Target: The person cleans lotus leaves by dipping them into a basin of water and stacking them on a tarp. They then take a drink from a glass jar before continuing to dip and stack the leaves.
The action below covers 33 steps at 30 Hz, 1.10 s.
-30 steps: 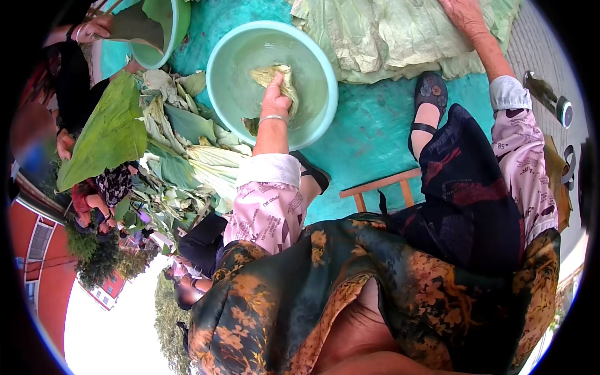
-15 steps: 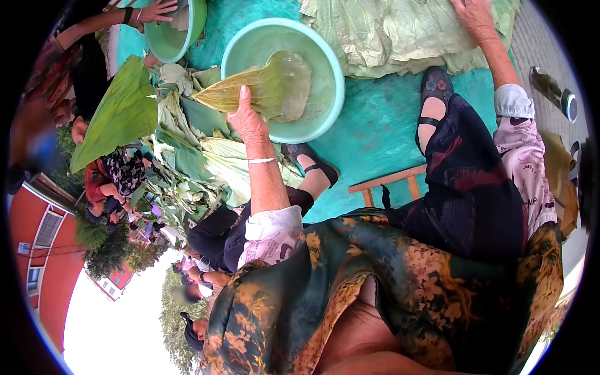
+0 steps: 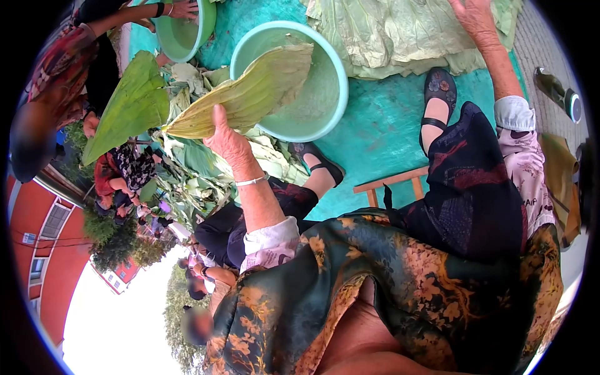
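My left hand (image 3: 230, 147) is closed on the narrow end of a large yellow-green leaf (image 3: 259, 90), thumb on top. The leaf's wide end fans out over a light-green basin (image 3: 341, 81) with water in it. My right hand (image 3: 478, 25) rests at the edge of a broad stack of flattened pale-green leaves (image 3: 394, 40). Its fingers look extended, though the tips are cut off by the top of the view.
Loose leaves (image 3: 194, 162) are heaped left of the basin. Another person's hand (image 3: 184, 9) is at a smaller green basin (image 3: 206, 31); a big green leaf (image 3: 128, 103) stands nearby. A wooden stool (image 3: 400, 181) sits between my legs on the teal ground sheet (image 3: 369, 125).
My left hand has moved left and down, drawing the leaf partly out of the basin so that more of it shows spread above the rim. My right hand stays at the stack.
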### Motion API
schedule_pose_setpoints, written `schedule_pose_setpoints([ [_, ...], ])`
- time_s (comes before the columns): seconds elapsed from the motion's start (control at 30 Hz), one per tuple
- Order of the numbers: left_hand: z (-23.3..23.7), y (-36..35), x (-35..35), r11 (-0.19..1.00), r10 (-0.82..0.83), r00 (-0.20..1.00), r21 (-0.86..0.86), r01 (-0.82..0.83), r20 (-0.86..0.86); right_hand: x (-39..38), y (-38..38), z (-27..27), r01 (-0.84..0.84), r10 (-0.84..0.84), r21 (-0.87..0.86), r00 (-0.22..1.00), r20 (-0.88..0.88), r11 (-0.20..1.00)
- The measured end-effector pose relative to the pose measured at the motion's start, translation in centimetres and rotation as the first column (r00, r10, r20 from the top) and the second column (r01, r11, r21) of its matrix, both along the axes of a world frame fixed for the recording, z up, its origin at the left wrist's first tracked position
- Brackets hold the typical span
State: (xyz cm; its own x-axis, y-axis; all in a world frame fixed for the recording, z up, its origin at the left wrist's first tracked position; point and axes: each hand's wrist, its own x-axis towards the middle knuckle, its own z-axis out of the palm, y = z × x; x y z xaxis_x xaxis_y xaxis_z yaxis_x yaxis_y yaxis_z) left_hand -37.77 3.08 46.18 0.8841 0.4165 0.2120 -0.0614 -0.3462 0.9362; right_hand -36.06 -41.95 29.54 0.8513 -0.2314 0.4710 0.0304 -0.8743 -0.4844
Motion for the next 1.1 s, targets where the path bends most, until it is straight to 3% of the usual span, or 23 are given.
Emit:
schedule_pose_setpoints([
  [0.1,0.4,-0.3,-0.3,1.000,-0.011,1.000,-0.025,0.012,0.028,-0.1,0.3,0.2,0.008,-0.008,0.000,1.000,0.017,1.000],
  [0.2,0.3,0.3,-0.2,0.998,0.028,1.000,0.061,-0.029,0.010,0.2,0.2,0.2,-0.001,0.001,-0.010,1.000,0.017,1.000],
  [0.3,0.9,0.0,0.0,1.000,0.013,0.999,-0.002,-0.013,0.047,0.6,0.0,-0.2,0.000,0.000,-0.031,1.000,-0.007,1.000],
  [0.4,0.9,-0.1,0.1,0.996,0.082,0.995,0.040,-0.085,0.063,0.6,-0.3,-0.7,0.004,-0.006,-0.056,1.000,-0.026,0.998],
  [0.53,0.7,0.3,0.4,0.999,0.036,0.998,0.034,-0.038,0.050,1.4,-2.9,-4.8,0.023,-0.051,-0.217,0.991,-0.127,0.976],
  [0.6,0.4,0.8,0.8,0.999,0.049,0.996,0.013,-0.051,0.080,1.1,-2.5,-4.3,0.018,-0.064,-0.283,0.986,-0.153,0.959],
  [0.7,0.6,1.1,1.1,0.998,0.069,0.997,-0.001,-0.069,0.029,0.4,0.6,0.1,-0.004,0.003,-0.034,1.000,-0.029,0.999],
  [0.8,1.8,0.5,0.8,0.999,0.036,0.999,-0.005,-0.036,0.032,-0.1,1.7,1.9,-0.069,0.084,0.240,0.995,-0.050,0.968],
  [0.9,3.7,-0.9,1.1,0.998,-0.054,0.994,-0.017,0.056,0.094,-0.1,3.5,4.9,-0.215,0.289,0.481,0.954,-0.085,0.850],
  [1.0,6.0,-2.3,2.1,0.991,-0.111,0.982,-0.059,0.121,0.150,0.9,5.9,4.4,-0.303,0.496,0.848,0.866,0.055,0.436],
  [1.1,8.7,-5.2,2.7,0.959,-0.176,0.967,-0.189,0.211,0.186,1.0,7.7,4.0,-0.320,0.584,0.938,0.790,0.186,0.135],
])
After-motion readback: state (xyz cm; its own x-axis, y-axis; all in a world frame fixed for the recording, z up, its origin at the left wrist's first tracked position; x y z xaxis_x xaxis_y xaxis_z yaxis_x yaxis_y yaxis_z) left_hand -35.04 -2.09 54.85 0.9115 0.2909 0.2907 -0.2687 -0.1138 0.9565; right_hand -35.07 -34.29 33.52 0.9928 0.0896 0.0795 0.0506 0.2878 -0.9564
